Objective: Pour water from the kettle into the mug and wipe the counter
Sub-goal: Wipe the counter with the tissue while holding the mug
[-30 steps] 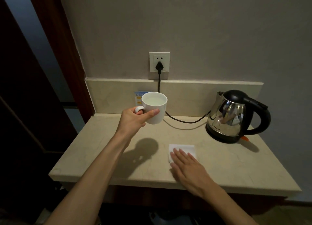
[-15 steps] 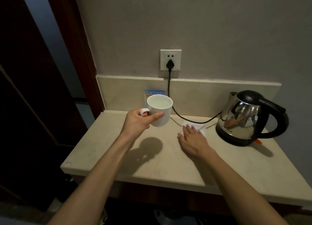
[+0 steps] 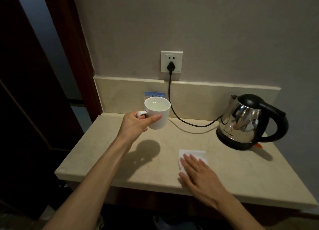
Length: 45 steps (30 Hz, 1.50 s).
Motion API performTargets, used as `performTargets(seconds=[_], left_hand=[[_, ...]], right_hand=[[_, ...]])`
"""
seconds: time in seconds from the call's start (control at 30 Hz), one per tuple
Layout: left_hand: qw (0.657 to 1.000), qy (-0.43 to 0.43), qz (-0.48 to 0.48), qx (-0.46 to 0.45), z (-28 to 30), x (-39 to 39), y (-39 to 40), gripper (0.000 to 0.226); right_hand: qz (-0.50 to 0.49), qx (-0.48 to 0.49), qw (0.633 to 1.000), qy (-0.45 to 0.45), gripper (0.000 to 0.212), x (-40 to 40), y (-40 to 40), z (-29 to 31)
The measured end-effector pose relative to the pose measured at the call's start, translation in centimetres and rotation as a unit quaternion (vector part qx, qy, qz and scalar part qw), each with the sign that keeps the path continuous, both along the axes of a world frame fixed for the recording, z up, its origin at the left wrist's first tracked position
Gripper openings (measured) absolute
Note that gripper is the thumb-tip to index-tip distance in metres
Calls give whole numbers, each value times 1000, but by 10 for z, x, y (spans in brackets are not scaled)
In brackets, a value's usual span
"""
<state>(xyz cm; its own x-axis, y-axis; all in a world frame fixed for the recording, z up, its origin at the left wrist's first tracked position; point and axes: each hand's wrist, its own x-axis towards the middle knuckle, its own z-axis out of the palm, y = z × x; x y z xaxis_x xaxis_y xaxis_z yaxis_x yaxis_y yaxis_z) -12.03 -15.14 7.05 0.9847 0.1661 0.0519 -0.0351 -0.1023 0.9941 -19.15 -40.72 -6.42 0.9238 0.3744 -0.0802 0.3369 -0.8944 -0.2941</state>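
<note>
The left hand [image 3: 136,124] holds the filled mug [image 3: 158,115] by its handle, fingers closed around it, lifted clear of the counter [image 3: 96,154]. The right hand [image 3: 198,174] lies with fingers spread flat on a white tissue [image 3: 193,154], which it has just dragged back from near the cord toward the front edge, so the wiping looks well under way. The kettle [image 3: 245,122] stands on its base at the right.

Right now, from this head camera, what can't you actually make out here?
- Sticker: the mug covers its lower part; print too small.
- Tissue: near half hidden under the right hand.
- Kettle: closed lid hides its water level.
- Counter: dim light; wet spots can't be told.
</note>
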Motion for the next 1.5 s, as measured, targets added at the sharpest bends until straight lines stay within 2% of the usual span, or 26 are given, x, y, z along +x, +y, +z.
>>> performTargets(seconds=[0.1, 0.2, 0.3, 0.4, 0.53, 0.67, 0.83, 0.9, 1.03, 1.2, 1.33, 1.5], left_hand=[[1000, 4, -9, -4, -1, -2, 0, 47], [1000, 7, -8, 0, -3, -5, 0, 41], [1000, 7, -12, 2, -6, -9, 1, 51], [1000, 11, -7, 5, -12, -14, 3, 51], [1000, 10, -6, 11, -16, -21, 8, 40], [1000, 16, 5, 12, -20, -24, 12, 36], [999, 20, 3, 25, -24, -30, 20, 32], [1000, 16, -2, 16, -25, -29, 23, 34], [1000, 20, -8, 13, -26, -29, 23, 33], [999, 24, -20, 15, -35, -27, 18, 35], [999, 45, -15, 17, -45, -22, 14, 40], [998, 53, -9, 27, -47, -21, 12, 37]], right_hand=[[-57, -21, 998, -8, 70, 16, -38, 5], [-94, -23, 995, -6, 70, 38, -59, 8], [-113, -23, 993, -10, 75, 68, -62, 12], [-116, -34, 993, -12, 75, 98, -42, 17], [-74, -34, 997, -5, 76, 110, 21, 18], [17, -9, 1000, -6, 75, 82, 93, 10], [77, 1, 997, -21, 78, 36, 100, -1], [54, -7, 998, -33, 79, 29, 75, -5], [-34, -9, 999, -33, 65, 32, 12, -8], [-125, -3, 992, -31, 71, 51, -53, -4], [-148, -4, 989, -10, 73, 77, -45, 3], [-97, -5, 995, -3, 70, 86, 17, 7]])
